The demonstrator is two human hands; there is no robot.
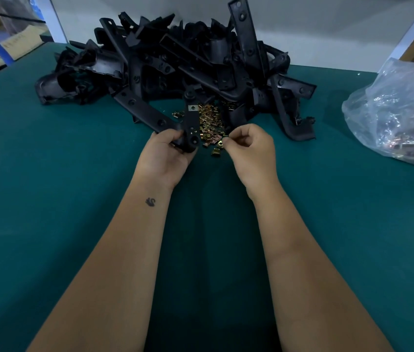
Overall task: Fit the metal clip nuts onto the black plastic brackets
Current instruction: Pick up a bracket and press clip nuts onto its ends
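Observation:
My left hand [165, 155] grips the near end of a black plastic bracket [191, 123] that points away from me. One silver clip nut [192, 108] sits on the bracket's far part. My right hand [251, 148] pinches a small brass-coloured clip nut [224, 141] between thumb and fingertips, just right of the bracket's near end. A loose heap of brass clip nuts [209, 123] lies on the green mat between my hands and the bracket pile.
A big pile of black plastic brackets [175, 62] fills the far middle of the green table [48, 174]. A clear plastic bag of clip nuts [399, 115] lies at the right edge. Shelf posts and cardboard stand beyond the far corners.

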